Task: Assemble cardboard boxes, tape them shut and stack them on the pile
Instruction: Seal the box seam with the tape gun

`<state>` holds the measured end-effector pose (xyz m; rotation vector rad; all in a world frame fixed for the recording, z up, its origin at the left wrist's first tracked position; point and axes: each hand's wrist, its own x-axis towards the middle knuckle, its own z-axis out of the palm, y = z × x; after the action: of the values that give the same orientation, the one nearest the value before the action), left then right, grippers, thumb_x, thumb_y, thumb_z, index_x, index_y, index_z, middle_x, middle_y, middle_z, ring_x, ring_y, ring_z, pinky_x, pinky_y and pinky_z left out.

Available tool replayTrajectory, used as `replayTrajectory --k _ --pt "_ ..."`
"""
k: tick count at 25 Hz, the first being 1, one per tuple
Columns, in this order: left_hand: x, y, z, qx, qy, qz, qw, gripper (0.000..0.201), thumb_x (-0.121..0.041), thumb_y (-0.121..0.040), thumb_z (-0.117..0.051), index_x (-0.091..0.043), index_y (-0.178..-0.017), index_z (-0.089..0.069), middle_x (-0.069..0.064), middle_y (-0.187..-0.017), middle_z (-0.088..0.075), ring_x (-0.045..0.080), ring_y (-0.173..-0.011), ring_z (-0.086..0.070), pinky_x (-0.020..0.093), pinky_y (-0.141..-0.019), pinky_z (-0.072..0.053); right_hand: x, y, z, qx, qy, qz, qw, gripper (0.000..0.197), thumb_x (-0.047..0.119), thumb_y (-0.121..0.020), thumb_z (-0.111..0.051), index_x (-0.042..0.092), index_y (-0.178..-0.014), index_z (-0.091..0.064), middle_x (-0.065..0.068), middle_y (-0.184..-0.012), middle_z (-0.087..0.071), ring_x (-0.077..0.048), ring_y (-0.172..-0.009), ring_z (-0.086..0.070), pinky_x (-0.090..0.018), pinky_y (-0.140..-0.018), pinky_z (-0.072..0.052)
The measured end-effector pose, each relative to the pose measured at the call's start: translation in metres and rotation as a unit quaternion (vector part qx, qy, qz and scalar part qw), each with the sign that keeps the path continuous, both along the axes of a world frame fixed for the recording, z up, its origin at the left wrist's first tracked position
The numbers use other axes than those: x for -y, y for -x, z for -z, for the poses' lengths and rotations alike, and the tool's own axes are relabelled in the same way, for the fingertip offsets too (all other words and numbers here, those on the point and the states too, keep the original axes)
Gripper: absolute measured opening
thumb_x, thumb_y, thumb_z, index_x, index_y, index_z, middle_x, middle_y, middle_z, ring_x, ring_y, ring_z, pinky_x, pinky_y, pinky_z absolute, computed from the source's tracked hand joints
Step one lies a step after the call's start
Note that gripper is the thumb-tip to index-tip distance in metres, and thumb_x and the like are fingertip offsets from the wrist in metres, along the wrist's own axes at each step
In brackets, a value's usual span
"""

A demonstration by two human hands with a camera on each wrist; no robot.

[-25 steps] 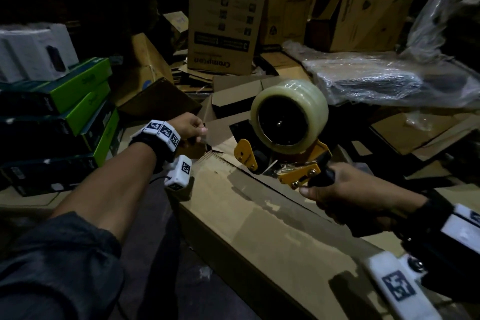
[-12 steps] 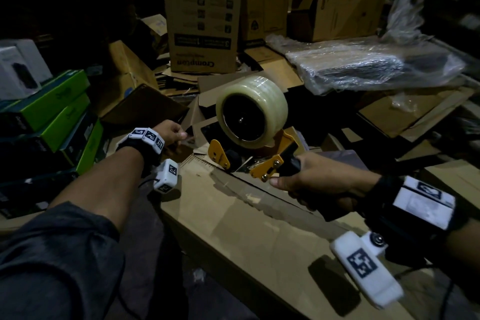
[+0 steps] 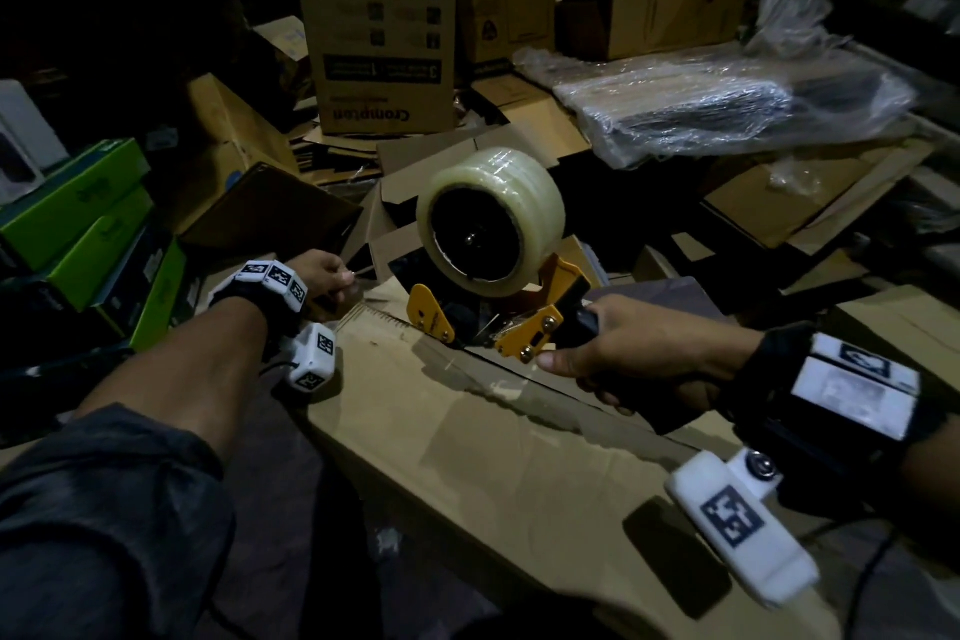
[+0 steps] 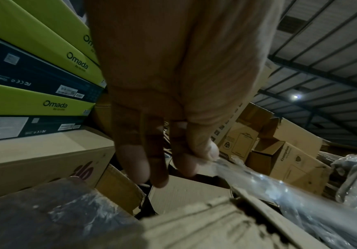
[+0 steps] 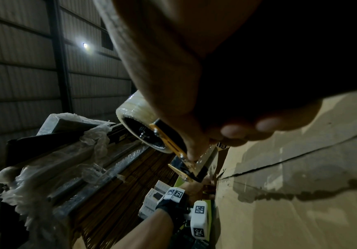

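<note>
A long brown cardboard box (image 3: 493, 457) lies in front of me, its centre seam (image 5: 290, 161) running along the top. My right hand (image 3: 639, 353) grips the black handle of a yellow tape dispenser (image 3: 524, 327). The dispenser carries a big clear tape roll (image 3: 488, 218), and its front rests at the box's far end. My left hand (image 3: 332, 276) is at the box's far left corner. Its thumb and fingers (image 4: 194, 156) pinch the loose end of the clear tape (image 4: 258, 182), which stretches toward the dispenser.
Green and black Omada boxes (image 3: 78, 224) are stacked at the left. A tall Crompton carton (image 3: 379, 42) and other cartons stand behind. A plastic-wrapped bundle (image 3: 727, 104) lies at the back right, with flattened cardboard (image 3: 779, 203) scattered around it.
The dispenser has moved slightly closer to my left hand, and the view has shifted. My left hand has stayed at the box's far corner.
</note>
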<state>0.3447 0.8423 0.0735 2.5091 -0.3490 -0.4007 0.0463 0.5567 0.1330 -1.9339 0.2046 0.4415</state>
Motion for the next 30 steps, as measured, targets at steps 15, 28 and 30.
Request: replayTrajectory --k 15,28,30 --pt "0.019 -0.016 0.035 0.002 -0.225 0.044 0.973 0.024 -0.013 -0.1 -0.048 0.003 -0.113 -0.06 0.018 -0.106 -0.058 0.025 -0.093 -0.051 0.03 -0.078 -0.038 0.003 -0.014 0.014 -0.023 -0.016 0.002 1.0 0.015 0.026 -0.09 -0.073 0.014 -0.093 -0.064 -0.005 -0.065 -0.054 -0.016 -0.054 -0.049 -0.031 -0.051 -0.044" --pt "0.029 -0.008 0.024 0.023 -0.218 0.007 0.976 0.017 -0.005 -0.094 -0.056 0.005 -0.104 -0.065 0.022 -0.104 -0.067 0.031 -0.09 -0.063 0.031 -0.072 -0.046 0.006 -0.015 0.017 -0.026 -0.035 0.003 0.999 0.012 0.024 -0.092 -0.071 0.014 -0.096 -0.066 -0.005 -0.065 -0.054 -0.015 -0.052 -0.049 -0.03 -0.05 -0.044" --pt "0.031 0.001 0.016 -0.051 -0.11 -0.032 0.992 0.026 -0.003 -0.097 -0.05 0.007 -0.076 -0.061 0.016 -0.06 -0.062 0.022 -0.048 -0.057 0.025 -0.047 -0.044 0.006 -0.016 0.016 -0.028 -0.035 -0.002 0.999 0.012 0.023 -0.092 -0.071 0.014 -0.097 -0.065 -0.005 -0.065 -0.055 -0.014 -0.052 -0.05 -0.029 -0.05 -0.045"
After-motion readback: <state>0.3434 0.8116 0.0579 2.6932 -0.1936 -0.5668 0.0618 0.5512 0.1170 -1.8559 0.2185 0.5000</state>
